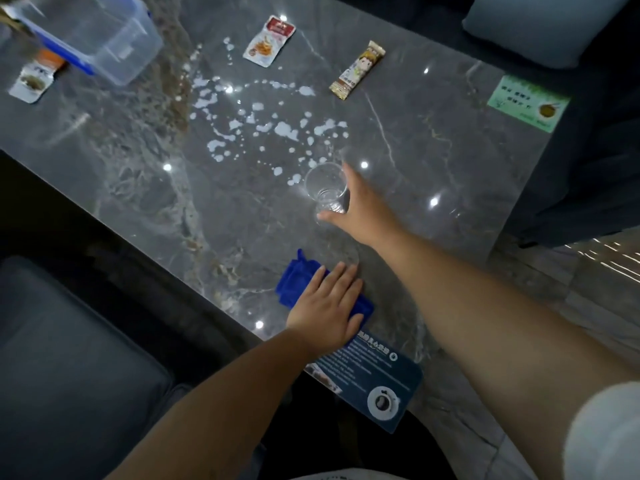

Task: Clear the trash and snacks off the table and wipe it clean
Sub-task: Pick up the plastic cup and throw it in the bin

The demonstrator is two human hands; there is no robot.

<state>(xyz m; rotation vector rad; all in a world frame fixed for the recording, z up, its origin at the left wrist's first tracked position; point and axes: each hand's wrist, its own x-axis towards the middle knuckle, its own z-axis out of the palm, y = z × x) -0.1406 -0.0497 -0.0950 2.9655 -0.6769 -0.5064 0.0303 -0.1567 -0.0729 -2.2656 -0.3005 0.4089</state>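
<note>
Head view: grey marble table [450, 161] with white spills [284, 128], left hand [325, 306] flat on blue cloth [298, 275], right hand [360, 209] perhaps touching cup [325, 185].

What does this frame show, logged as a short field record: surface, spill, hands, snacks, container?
surface: grey marble table
spill: white liquid droplets across the middle
left hand: flat on the blue cloth
right hand: open around the clear cup, grip not closed
snacks: red packet, brown bar, small pouch
container: clear box, far left
</note>
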